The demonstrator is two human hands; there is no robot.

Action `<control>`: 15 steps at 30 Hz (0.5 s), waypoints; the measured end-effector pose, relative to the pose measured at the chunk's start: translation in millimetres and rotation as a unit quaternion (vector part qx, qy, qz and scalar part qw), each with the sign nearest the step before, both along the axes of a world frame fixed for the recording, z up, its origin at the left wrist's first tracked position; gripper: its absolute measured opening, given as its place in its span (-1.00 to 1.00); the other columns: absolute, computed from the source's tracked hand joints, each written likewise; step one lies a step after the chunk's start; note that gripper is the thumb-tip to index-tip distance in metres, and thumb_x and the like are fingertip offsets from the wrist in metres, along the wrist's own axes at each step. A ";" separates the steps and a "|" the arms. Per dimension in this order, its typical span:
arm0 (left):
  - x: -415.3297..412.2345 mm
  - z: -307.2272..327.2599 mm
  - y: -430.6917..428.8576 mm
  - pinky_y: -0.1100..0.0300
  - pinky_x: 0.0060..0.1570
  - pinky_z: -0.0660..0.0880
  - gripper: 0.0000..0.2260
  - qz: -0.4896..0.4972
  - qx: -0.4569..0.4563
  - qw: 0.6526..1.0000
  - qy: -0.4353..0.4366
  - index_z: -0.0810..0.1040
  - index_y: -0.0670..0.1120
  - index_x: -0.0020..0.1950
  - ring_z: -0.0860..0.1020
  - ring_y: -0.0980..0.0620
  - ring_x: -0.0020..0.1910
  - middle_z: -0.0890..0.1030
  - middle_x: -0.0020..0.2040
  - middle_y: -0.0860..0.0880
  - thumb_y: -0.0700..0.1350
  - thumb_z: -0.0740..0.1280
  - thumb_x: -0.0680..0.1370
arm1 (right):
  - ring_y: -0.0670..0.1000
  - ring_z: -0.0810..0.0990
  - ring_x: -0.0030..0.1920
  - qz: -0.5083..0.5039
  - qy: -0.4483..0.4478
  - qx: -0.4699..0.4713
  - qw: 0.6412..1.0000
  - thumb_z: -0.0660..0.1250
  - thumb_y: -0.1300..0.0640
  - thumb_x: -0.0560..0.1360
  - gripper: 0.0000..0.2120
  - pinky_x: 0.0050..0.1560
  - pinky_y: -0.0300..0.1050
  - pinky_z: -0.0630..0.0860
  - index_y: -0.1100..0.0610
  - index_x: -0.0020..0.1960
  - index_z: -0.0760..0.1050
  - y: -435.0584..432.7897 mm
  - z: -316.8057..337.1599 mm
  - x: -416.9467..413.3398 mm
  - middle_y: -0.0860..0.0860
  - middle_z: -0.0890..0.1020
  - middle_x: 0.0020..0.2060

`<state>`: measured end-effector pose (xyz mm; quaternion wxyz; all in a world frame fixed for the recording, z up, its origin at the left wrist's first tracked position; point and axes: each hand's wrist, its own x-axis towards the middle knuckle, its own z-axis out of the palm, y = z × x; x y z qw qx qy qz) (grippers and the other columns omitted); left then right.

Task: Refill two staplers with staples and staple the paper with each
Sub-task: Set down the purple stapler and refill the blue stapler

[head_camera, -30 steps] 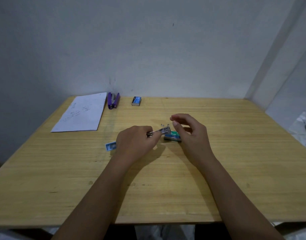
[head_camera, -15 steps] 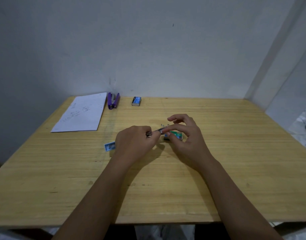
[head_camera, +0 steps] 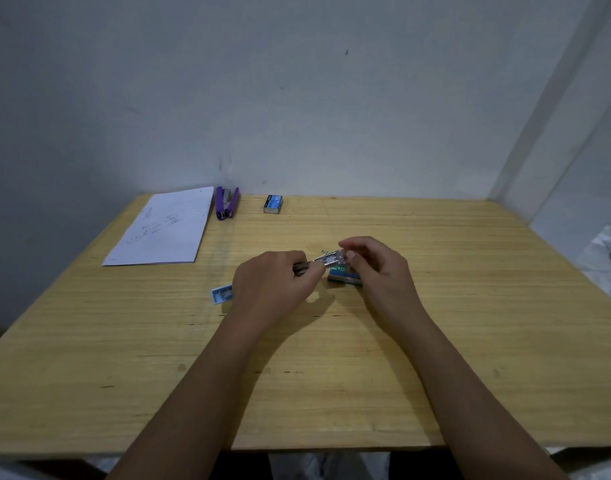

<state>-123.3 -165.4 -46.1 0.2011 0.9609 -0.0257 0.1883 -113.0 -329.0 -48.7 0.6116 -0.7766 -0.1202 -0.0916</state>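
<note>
My left hand (head_camera: 272,285) grips a small metal stapler (head_camera: 326,260) above the middle of the table, its open silvery magazine pointing right. My right hand (head_camera: 380,271) meets that end, thumb and forefinger pinched on a small silvery piece, apparently a strip of staples, at the magazine's tip. Just below it a blue-green staple box (head_camera: 343,276) lies on the table, partly hidden by my right hand. A purple stapler (head_camera: 227,203) lies hinged open at the back edge. The white paper (head_camera: 165,230) lies at the back left.
A second blue staple box (head_camera: 273,204) stands at the back near the wall. A small blue inner tray (head_camera: 222,294) lies left of my left hand. The wooden table (head_camera: 470,323) meets the wall at the back, with a wall corner at right.
My right hand's fingers dropped onto the stapler's tip, then rose slightly, and now pinch at the magazine's end. My left hand has barely moved.
</note>
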 end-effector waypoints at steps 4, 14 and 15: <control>-2.8 2.2 -1.2 0.23 -0.47 0.15 -0.59 -0.017 -0.014 1.000 -0.018 0.56 -0.02 -0.26 0.41 0.11 -0.45 0.46 -0.47 0.03 0.19 0.04 0.44 | -0.13 0.66 -0.18 0.005 0.035 0.070 0.997 0.30 0.24 0.52 -0.89 -0.19 -0.33 0.54 0.13 -0.06 0.62 0.7 0.6 3.3 0.07 0.68 -0.15; 0.4 6.7 12.7 0.21 -0.14 0.47 -0.65 -0.071 -0.138 0.988 -0.018 0.52 0.06 0.20 0.49 0.16 0.00 0.52 0.02 0.13 0.18 0.32 0.48 | -0.20 0.63 -0.38 -0.130 0.064 0.126 0.981 0.36 0.23 0.48 -0.90 -0.26 -0.36 0.56 0.20 -0.03 0.62 -18.2 -2.2 18.2 0.06 0.67 -0.23; 0.3 6.9 14.8 0.24 -0.11 0.48 -0.64 -0.083 -0.174 0.981 -0.011 0.52 0.05 0.20 0.50 0.17 0.00 0.51 0.02 0.12 0.15 0.36 0.47 | -0.20 0.62 -0.39 -0.136 0.076 0.146 0.977 0.36 0.23 0.48 -0.89 -0.25 -0.34 0.57 0.22 -0.02 0.62 -19.8 -2.7 19.4 0.06 0.67 -0.25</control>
